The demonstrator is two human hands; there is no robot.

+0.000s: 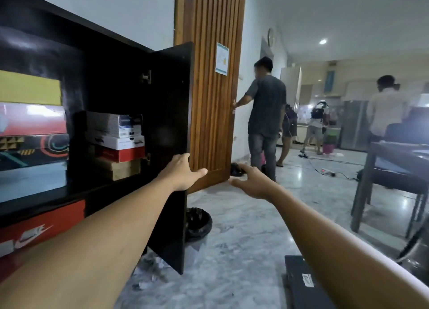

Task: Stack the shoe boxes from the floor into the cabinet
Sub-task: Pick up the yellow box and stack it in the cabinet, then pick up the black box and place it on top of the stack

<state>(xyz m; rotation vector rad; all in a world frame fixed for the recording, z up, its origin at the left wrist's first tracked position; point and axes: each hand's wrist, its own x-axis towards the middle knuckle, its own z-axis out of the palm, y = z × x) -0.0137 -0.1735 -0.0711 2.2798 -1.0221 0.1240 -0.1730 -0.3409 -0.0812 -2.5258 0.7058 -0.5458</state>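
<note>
- My left hand (183, 172) holds the free edge of the cabinet (69, 23) door (169, 113). The fingers are curled on it and the thumb sticks out past the edge.
- My right hand (253, 181) hangs in the air just right of the door. Its fingers are loosely curved and spread, with nothing in them.
- The door stands wide open with its inner face and hinges towards me.
- Inside, a stack of four boxes (118, 141) sits in the far compartment: grey-white on top, then white, red and brown.
- A nearer stack (30, 134) fills the left compartment: yellow, red-white, black patterned and pale blue.
- A red box (41, 227) lies on the shelf below.
- A black box (301, 283) lies on the floor (243, 239) under my right forearm, well apart from the cabinet.
- A black bin (198, 220) stands on the floor just behind the door.
- Beyond, a person (267, 104) in a grey shirt touches a wooden door (209, 76).
</note>
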